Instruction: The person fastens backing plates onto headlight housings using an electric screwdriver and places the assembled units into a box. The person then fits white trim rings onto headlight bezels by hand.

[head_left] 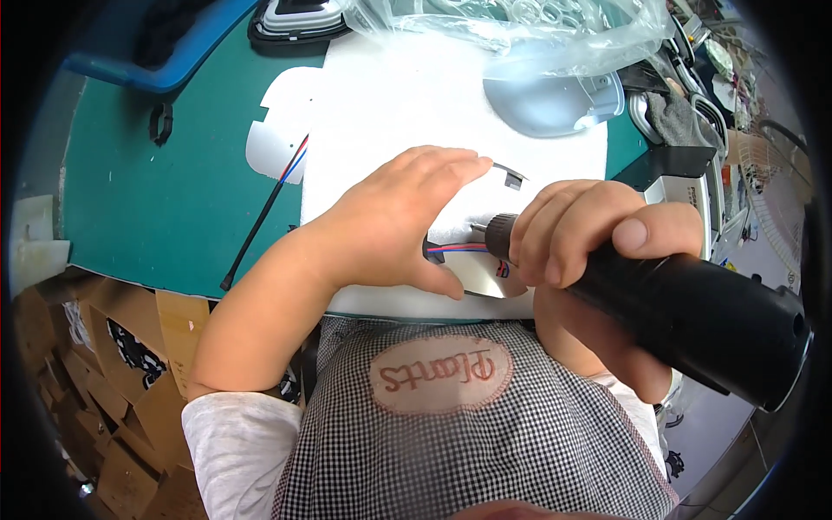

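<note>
My right hand (598, 234) is wrapped around a black electric screwdriver (693, 312), held at a slant with its ribbed nose and thin bit pointing left. The bit's tip is at or just above a shiny, pale, rounded plate (485, 282) on a white foam sheet (373, 104). Around the plate's left side is my left hand (390, 217), thumb at the near edge and fingers at the far edge, clasping it. Red and blue wires (459, 249) run across the plate between my hands. Much of the plate is hidden under both hands.
A black cable (256, 230) and a white cut-out plate (282, 121) lie left on the green tabletop (191, 191). Farther off are a translucent curved cover (555, 104), a clear plastic bag (589, 43) and a blue tray (165, 78). Cardboard boxes (147, 425) stand at lower left.
</note>
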Tool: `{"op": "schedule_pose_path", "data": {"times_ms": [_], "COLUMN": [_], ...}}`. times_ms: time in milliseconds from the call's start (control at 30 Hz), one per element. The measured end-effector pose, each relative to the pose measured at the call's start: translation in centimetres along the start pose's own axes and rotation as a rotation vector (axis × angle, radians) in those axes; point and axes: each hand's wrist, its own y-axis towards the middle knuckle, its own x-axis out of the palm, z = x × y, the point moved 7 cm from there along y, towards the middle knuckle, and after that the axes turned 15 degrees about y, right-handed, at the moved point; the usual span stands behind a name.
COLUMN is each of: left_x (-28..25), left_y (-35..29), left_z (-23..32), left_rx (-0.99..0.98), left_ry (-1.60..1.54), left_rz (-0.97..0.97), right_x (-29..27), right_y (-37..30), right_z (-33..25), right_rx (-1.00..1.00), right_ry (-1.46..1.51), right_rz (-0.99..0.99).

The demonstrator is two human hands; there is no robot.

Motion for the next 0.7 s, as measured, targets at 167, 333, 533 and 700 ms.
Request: {"op": "schedule_pose_path", "data": {"times_ms": [167,333,533,700], "left_x": [0.1,0.2,-0.3,-1.0], "left_y": [0.1,0.2,-0.1,0.3], "left_z": [0.0,0.2,0.9,3.2], "left_rx": [0.012,-0.031,-0.064,-0.123], "left_ry": [0.032,0.048,0.158,0.212], "left_rz": [-0.008,-0.054,-0.117,-0.101], "right_x": [-1.0,-4.0,-6.2,-7.2], "right_y": [-0.9,-2.1,-2.9,-4.7], "right_z": [-0.2,-0.7,-6.7,-9.1], "right_rx": [-0.038,0.01,-0.016,-0.095], "right_ry": [0.061,0.218,0.276,0.201], "right_rz": [-0.004,0.21,0.215,0.293]}}
